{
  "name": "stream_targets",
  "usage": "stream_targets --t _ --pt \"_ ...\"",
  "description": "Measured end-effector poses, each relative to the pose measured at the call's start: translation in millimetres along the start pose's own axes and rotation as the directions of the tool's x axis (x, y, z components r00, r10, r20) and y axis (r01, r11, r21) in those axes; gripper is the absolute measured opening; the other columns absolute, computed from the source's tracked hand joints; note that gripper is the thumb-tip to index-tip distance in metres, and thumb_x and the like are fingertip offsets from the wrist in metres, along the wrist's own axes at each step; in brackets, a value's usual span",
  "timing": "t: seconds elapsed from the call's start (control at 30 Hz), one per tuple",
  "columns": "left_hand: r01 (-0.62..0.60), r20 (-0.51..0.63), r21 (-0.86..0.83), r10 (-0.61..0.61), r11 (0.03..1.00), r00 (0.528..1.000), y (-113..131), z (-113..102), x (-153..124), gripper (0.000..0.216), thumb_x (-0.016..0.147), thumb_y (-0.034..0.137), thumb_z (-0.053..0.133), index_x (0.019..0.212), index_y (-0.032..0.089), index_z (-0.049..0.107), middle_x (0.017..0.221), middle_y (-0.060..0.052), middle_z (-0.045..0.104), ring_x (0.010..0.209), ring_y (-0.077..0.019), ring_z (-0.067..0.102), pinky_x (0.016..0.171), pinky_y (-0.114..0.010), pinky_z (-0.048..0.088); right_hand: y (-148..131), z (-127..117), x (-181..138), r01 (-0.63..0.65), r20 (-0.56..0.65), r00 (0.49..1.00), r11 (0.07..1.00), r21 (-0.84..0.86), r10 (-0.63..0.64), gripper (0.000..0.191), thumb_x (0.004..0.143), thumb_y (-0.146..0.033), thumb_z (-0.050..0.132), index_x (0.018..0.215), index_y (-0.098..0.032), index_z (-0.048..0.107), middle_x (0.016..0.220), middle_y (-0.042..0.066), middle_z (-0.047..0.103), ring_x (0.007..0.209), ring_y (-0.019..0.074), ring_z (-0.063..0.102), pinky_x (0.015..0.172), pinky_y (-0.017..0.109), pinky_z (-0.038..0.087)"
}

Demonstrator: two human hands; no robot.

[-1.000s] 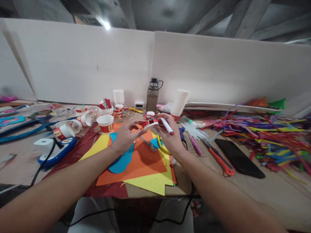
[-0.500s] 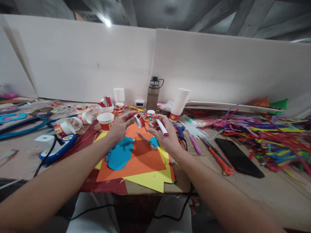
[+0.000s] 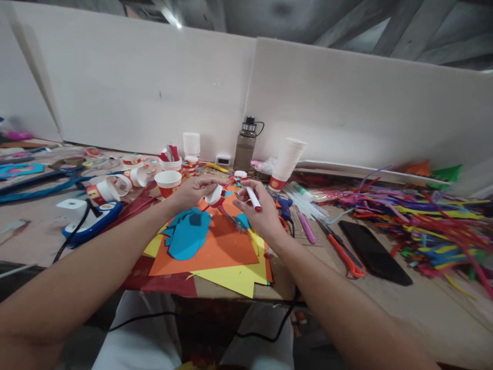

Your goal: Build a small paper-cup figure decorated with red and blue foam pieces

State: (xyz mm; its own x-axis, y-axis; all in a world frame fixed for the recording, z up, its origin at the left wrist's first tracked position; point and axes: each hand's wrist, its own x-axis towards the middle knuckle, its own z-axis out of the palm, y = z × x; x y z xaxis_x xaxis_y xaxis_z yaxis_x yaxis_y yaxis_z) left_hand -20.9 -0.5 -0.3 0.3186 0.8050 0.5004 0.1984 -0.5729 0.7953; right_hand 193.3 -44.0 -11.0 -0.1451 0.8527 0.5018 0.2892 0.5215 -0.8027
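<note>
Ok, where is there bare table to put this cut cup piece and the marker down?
Bare wood shows at the near right, between the black phone and the table's front edge, and at the near left beside the blue and white tool. The middle under both hands is covered with coloured paper; the far right is heaped with coloured strips.

A single head-worn camera looks forward and down from above the person's lap, close over both forearms, across the cluttered worktable [image 3: 385,303] toward the white partition boards [image 3: 154,92] at its far edge. The wide lens also catches the ceiling beams [image 3: 346,31] above.
</note>
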Motion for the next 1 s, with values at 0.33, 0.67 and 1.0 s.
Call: stream_targets --t 0.33,0.67,1.0 --pt "-0.010 0.109 0.075 0.001 0.997 0.994 5.4 -6.5 -0.3 0.018 0.080 0.029 0.066 0.093 0.024 0.078 0.104 -0.008 0.071 0.103 -0.0237 0.063 0.091 -0.032 0.044 2.6 0.2 -0.7 0.016 0.013 1.000 1.000 -0.017 -0.016 0.038 0.079 -0.027 0.067 0.114 -0.026 0.052 0.096 0.002 0.060 0.089 0.0173 0.059 0.078 0.034 0.049" --pt "0.035 0.067 0.017 -0.036 0.999 0.997 7.1 0.1 -3.0 0.026 0.080 0.033 0.066 0.102 0.023 0.076 0.100 -0.008 0.071 0.088 -0.0203 0.063 0.079 -0.029 0.046 4.0 0.5 0.1 0.003 -0.018 1.000 0.998 -0.066 -0.004 0.034 0.081 -0.025 0.060 0.114 -0.026 0.053 0.092 0.002 0.061 0.084 0.0173 0.059 0.077 0.035 0.048" --pt "0.178 -0.015 -0.069 -0.180 0.981 0.984 7.0 7.9 -4.3 0.038 0.077 0.047 0.067 0.100 0.018 0.074 0.094 -0.006 0.073 0.082 -0.0180 0.062 0.072 -0.027 0.047 -2.6 2.0 0.6 -0.073 -0.023 0.997 0.997 0.034 0.073 0.029 0.081 -0.027 0.062 0.109 -0.023 0.054 0.087 -0.001 0.060 0.078 0.0143 0.056 0.074 0.031 0.045"
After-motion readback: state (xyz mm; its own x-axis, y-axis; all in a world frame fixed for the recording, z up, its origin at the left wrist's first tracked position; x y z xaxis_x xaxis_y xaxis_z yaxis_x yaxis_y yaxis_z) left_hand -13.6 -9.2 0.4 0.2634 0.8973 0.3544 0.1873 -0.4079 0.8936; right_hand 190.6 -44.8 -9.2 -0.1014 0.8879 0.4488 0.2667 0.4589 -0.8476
